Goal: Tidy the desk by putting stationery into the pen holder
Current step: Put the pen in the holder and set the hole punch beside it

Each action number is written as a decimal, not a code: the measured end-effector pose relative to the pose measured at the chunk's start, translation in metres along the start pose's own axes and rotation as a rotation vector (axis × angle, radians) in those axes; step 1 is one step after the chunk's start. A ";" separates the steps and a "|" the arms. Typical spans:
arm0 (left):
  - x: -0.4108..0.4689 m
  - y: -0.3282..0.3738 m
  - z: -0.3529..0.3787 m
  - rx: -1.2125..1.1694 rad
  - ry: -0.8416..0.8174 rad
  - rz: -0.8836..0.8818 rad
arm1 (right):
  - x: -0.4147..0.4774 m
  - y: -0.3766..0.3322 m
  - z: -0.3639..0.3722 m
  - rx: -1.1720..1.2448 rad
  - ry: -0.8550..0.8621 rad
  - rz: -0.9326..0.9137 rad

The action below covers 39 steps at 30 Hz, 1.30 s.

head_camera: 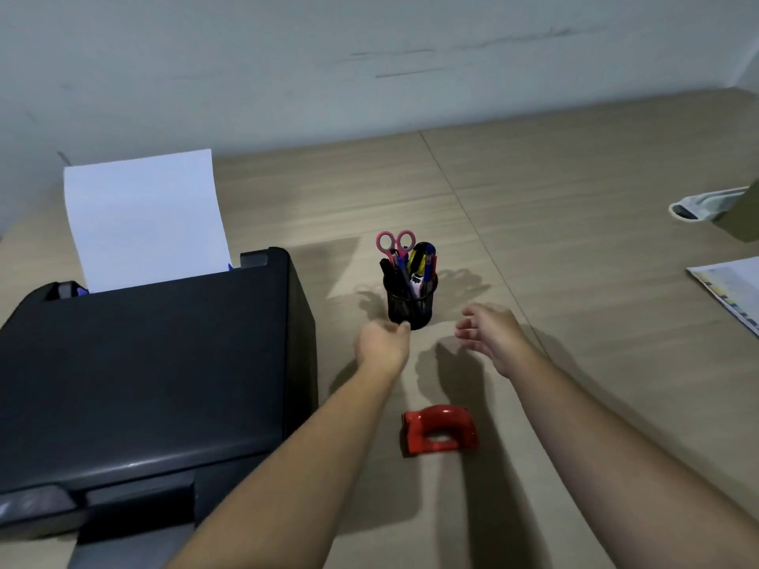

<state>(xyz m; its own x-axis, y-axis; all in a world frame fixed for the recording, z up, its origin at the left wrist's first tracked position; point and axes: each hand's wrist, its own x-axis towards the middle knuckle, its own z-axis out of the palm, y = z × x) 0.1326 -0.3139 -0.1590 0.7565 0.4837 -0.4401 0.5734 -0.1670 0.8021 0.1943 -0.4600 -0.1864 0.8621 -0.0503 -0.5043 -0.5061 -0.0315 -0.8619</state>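
A black mesh pen holder (410, 303) stands mid-desk, filled with pink-handled scissors (395, 242), several pens and a yellow-and-blue item. My left hand (384, 342) is just in front of the holder's lower left side, fingers curled loosely, thumb tip close to its base, holding nothing. My right hand (491, 334) hovers to the right of the holder with fingers spread and empty. A red hole punch (439, 431) lies on the desk between my forearms, nearer to me.
A black printer (143, 375) with a white sheet (143, 215) upright in its feed fills the left side. Printed papers (731, 291) lie at the right edge. A pale object (698, 207) sits far right. The wall runs along the back.
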 end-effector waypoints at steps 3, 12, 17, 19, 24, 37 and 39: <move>-0.038 -0.041 0.002 0.026 -0.091 -0.035 | -0.039 0.035 -0.021 -0.150 0.005 -0.100; -0.071 -0.115 -0.010 0.263 -0.179 0.162 | -0.083 0.109 -0.042 -0.367 -0.208 -0.205; -0.065 -0.110 -0.003 0.195 -0.123 0.144 | -0.073 0.110 -0.037 -0.392 -0.160 -0.220; -0.059 -0.097 0.001 0.187 -0.090 0.129 | -0.062 0.104 -0.029 -0.394 -0.136 -0.223; -0.027 -0.054 0.007 0.251 0.012 0.013 | -0.024 0.079 -0.005 -0.462 -0.106 -0.260; -0.003 -0.029 -0.002 0.367 -0.019 0.015 | -0.017 0.047 0.009 -0.529 -0.002 -0.292; -0.009 -0.012 -0.011 0.352 -0.004 0.095 | -0.027 0.025 0.010 -0.512 0.089 -0.365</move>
<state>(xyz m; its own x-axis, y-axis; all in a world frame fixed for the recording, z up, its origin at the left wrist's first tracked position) 0.1159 -0.3066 -0.1602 0.8125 0.4488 -0.3719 0.5728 -0.4968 0.6520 0.1585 -0.4493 -0.1951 0.9871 -0.0281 -0.1577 -0.1482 -0.5343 -0.8322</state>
